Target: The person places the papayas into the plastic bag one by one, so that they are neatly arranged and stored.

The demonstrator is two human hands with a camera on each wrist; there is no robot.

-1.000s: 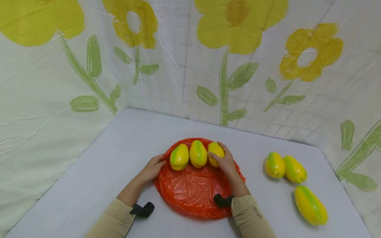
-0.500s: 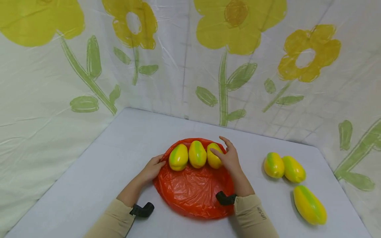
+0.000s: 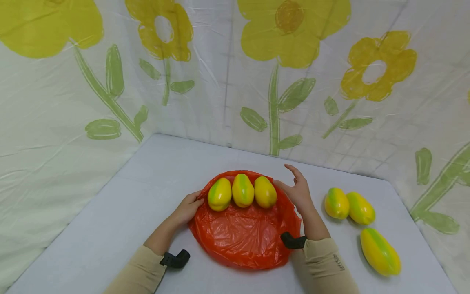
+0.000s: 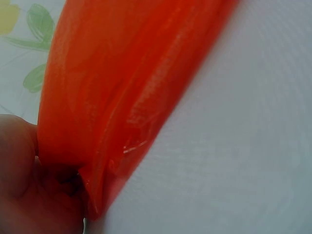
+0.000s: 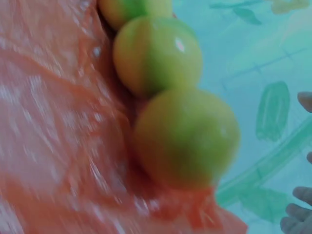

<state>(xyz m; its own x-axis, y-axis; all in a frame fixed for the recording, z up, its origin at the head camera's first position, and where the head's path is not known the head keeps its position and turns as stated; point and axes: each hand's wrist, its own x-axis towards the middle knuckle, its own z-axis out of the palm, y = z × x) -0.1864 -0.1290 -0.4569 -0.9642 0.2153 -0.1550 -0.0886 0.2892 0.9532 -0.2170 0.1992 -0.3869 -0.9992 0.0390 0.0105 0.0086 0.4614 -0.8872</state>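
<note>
A round red plastic bag (image 3: 242, 241) lies spread open on the table, and three yellow toy papayas with green streaks sit in a row along its far side. These are the left papaya (image 3: 219, 194), the middle papaya (image 3: 243, 190) and the right papaya (image 3: 265, 192). My left hand (image 3: 188, 209) pinches the bag's left edge; in the left wrist view the red plastic (image 4: 112, 97) bunches between thumb and fingers. Just right of the right papaya, my right hand (image 3: 299, 192) holds nothing, its fingers spread above the bag's right edge. Whether its thumb touches the edge I cannot tell.
Two more papayas lie side by side to the right, one (image 3: 336, 203) against the other (image 3: 361, 208). A longer papaya (image 3: 380, 251) rests nearer the table's right edge. Flower-printed curtains (image 3: 205, 102) stand behind the white table (image 3: 128, 212) and at its sides.
My right hand has let go of the right papaya and moved right, uncovering it. The left hand has kept its hold on the bag's edge.
</note>
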